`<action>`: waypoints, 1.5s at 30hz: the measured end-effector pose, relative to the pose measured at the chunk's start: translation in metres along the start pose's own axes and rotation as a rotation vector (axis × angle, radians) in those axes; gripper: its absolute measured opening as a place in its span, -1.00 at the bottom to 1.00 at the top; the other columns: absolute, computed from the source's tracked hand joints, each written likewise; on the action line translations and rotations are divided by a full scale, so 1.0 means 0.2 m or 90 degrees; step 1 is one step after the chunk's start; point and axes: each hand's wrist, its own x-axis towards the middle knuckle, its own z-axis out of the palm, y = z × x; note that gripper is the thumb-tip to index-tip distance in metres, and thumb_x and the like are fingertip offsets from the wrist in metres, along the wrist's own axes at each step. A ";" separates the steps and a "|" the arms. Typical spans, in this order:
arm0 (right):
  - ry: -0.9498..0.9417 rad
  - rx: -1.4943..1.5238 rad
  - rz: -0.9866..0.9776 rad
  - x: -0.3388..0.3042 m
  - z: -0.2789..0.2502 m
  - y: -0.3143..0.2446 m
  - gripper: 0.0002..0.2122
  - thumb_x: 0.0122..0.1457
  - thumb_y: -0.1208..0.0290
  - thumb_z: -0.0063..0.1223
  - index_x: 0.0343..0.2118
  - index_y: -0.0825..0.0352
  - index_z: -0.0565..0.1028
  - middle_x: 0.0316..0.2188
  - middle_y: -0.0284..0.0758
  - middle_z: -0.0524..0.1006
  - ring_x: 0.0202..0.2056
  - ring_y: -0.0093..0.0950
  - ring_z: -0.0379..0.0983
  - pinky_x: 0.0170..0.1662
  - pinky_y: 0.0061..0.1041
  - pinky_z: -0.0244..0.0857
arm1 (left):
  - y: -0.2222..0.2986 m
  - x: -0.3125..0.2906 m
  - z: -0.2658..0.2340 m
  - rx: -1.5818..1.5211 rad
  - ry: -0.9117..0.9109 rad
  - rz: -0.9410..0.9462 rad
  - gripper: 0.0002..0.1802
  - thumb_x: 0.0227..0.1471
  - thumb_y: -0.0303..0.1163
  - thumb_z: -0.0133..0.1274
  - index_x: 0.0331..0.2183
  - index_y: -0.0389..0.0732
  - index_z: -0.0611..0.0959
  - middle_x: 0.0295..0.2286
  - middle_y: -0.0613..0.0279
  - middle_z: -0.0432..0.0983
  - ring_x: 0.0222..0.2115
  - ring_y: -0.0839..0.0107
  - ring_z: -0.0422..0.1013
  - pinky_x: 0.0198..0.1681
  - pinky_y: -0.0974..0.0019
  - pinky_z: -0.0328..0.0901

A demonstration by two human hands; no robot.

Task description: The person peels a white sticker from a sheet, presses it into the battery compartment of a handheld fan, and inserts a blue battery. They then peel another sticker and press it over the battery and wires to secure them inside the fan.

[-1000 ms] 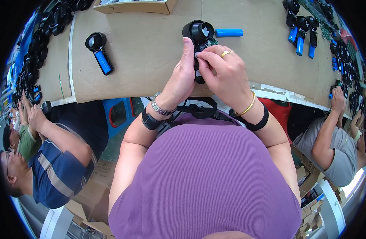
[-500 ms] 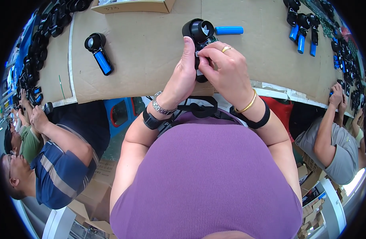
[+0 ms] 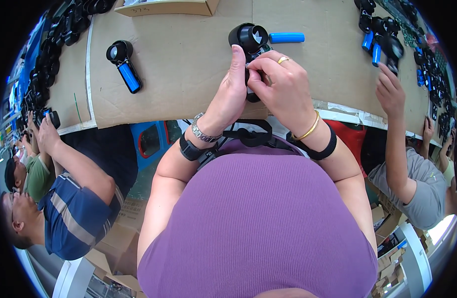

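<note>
A black handheld device [image 3: 244,37] with a round, hollow head, like a small fan, lies in front of me with its head pointing away. My left hand [image 3: 231,94] is closed along the left side of its handle, thumb raised toward the head. The fingers of my right hand [image 3: 280,84] are pinched together at the handle, and whatever small part they may grip is hidden. Just right of the head lies a loose blue cylindrical battery [image 3: 287,37]. A similar black device [image 3: 121,67] with a blue battery in its handle rests to the left.
A cardboard box [image 3: 168,7] stands at the far edge of the cardboard-covered table [image 3: 178,59]. Black devices [image 3: 42,64] are piled along the left, and several more with blue batteries [image 3: 376,53] at the right. Co-workers sit on both sides; one hand [image 3: 390,92] reaches in from the right.
My hands and the device stay almost in place. The right co-worker's hand has moved up onto the table beside a blurred black device; the left co-worker's hands have shifted slightly.
</note>
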 end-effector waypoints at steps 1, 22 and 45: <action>0.003 0.004 -0.001 0.00 0.00 0.00 -0.94 0.06 0.53 0.24 -0.41 0.37 0.60 -0.40 -0.31 0.61 -0.40 -0.34 0.56 -0.31 -0.40 0.44 | 0.00 0.00 0.00 0.000 0.000 0.001 -0.11 0.37 0.33 -0.49 0.02 -0.31 0.55 -0.15 0.21 0.48 -0.11 0.48 0.38 0.07 0.37 0.29; 0.034 0.114 0.014 0.06 -0.10 0.04 -0.91 0.04 0.62 0.21 -0.36 0.40 0.56 -0.32 -0.36 0.53 -0.48 -0.61 0.47 -0.45 -0.63 0.33 | 0.00 0.02 -0.05 -0.171 0.052 -0.022 -0.32 0.44 0.16 -0.34 -0.02 -0.30 0.54 -0.28 0.19 0.57 -0.28 0.46 0.52 -0.16 0.36 0.45; -0.011 -0.086 -0.247 0.94 -0.02 0.09 -0.89 0.12 0.48 0.11 -0.39 0.40 0.60 -0.43 -0.12 0.63 -0.35 -0.16 0.60 -0.27 -0.26 0.45 | -0.05 0.02 -0.08 -0.225 0.005 -0.035 -0.42 0.45 0.05 -0.27 -0.08 -0.31 0.55 -0.36 0.16 0.58 -0.42 0.43 0.52 -0.28 0.31 0.50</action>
